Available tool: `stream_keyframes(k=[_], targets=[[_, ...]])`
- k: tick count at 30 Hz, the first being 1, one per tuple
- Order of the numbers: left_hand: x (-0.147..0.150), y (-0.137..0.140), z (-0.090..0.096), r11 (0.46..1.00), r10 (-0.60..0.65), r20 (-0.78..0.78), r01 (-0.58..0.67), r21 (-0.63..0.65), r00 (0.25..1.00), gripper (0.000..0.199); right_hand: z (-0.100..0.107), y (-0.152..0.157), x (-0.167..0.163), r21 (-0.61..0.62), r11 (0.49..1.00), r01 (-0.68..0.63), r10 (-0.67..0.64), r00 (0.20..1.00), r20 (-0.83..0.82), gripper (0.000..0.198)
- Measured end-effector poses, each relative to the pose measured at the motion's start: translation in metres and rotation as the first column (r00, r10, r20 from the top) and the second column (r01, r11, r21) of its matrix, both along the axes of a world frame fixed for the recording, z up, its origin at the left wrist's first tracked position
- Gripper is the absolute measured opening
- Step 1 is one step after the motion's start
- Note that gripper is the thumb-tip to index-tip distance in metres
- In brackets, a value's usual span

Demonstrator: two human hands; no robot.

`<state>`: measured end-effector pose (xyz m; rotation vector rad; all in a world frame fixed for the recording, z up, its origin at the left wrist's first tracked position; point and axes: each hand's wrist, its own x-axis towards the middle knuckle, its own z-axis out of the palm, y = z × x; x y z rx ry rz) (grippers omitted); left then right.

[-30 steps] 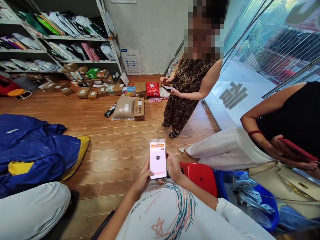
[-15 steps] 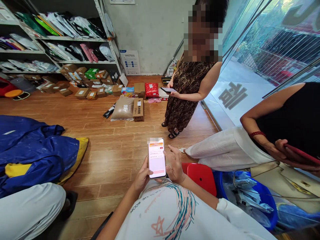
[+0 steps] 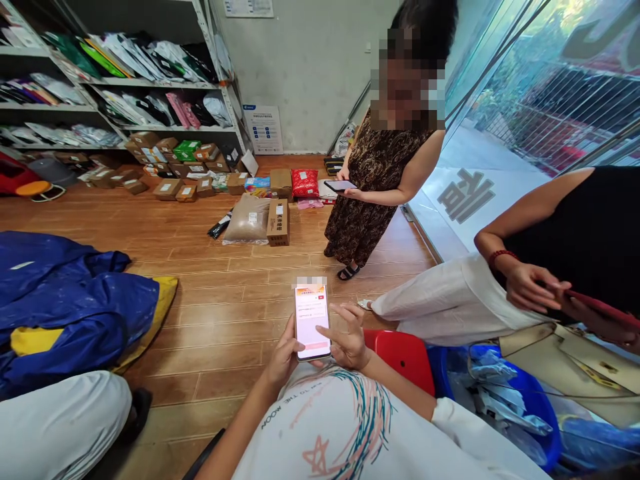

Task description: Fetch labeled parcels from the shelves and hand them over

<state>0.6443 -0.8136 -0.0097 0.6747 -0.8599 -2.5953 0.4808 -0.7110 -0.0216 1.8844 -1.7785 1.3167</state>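
You have a flat white phone with a lit pink and white screen [image 3: 312, 321] in front of your chest, standing up tall with the screen facing you. Your left hand [image 3: 283, 353] holds it from the left side and from below, with the fingers curled around its edge and the thumb resting on the lower part of the screen. Your right hand [image 3: 347, 337] is just beside the phone on the right; its fingers are loosely spread, and one fingertip points in at the screen's right edge, but you cannot tell if it touches the glass. This hand holds nothing. Below the phone is your white shirt with pink and teal scribbles [image 3: 345, 427]. Just to the right of your right hand is a shiny red plastic stool [image 3: 405, 357], and next to that a round blue tub full of plastic bags [image 3: 505, 400]. Under it all is the brown wooden floor [image 3: 225, 300]. On your left lies a big crumpled blue and yellow raincoat [image 3: 75, 300]. A person in a brown patterned dress [image 3: 373, 193] stands farther off, holding a dark phone [image 3: 340, 186]. Near them sit small brown cardboard boxes [image 3: 279, 222] on the floor, and behind those stand grey metal shelves full of parcels [image 3: 125, 87].
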Motion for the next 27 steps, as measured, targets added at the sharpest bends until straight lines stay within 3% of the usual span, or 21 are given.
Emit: stream_keyframes(k=[5,9,12,15,17,21,24,25,27], targets=[[0.0,0.0,-0.004,0.997,-0.023,0.04,0.026,-0.07,0.999,0.095,0.02,-0.018,0.0,0.123,0.992,0.021,-0.044,0.982,0.182,0.061],[-0.003,0.003,-0.003,0.989,-0.074,0.083,0.084,-0.121,0.994,0.097,0.041,-0.034,-0.003,0.225,0.974,0.018,-0.047,0.991,0.127,0.058],[-0.005,0.006,0.002,0.99,-0.073,0.093,0.083,-0.114,0.993,0.099,0.045,-0.037,-0.006,0.23,0.973,0.004,-0.038,0.989,0.142,0.059],[-0.006,0.008,0.006,0.994,-0.045,0.098,0.055,-0.093,0.994,0.097,0.038,-0.034,-0.005,0.174,0.985,-0.019,-0.045,0.932,0.359,0.068],[-0.007,0.008,0.005,0.997,-0.042,0.077,0.047,-0.068,0.996,0.096,0.029,-0.031,-0.001,0.129,0.988,-0.08,-0.019,0.779,0.627,0.07],[-0.013,0.008,-0.001,0.999,-0.037,-0.001,0.037,-0.017,0.999,0.094,0.01,-0.03,0.009,0.071,0.961,-0.269,0.0,0.256,0.967,0.06],[-0.021,0.007,-0.004,1.0,-0.026,-0.004,0.026,-0.006,1.0,0.092,0.005,-0.034,0.014,-0.012,0.903,-0.43,-0.08,-0.195,0.978,0.067],[-0.025,0.008,-0.004,1.0,-0.021,0.005,0.021,-0.012,1.0,0.09,0.005,-0.036,0.013,-0.055,0.89,-0.452,-0.099,-0.311,0.945,0.071],[-0.032,0.008,-0.004,0.999,-0.008,0.024,0.009,-0.045,1.0,0.084,0.007,-0.039,0.008,-0.141,0.886,-0.442,-0.092,-0.465,0.88,0.078]])
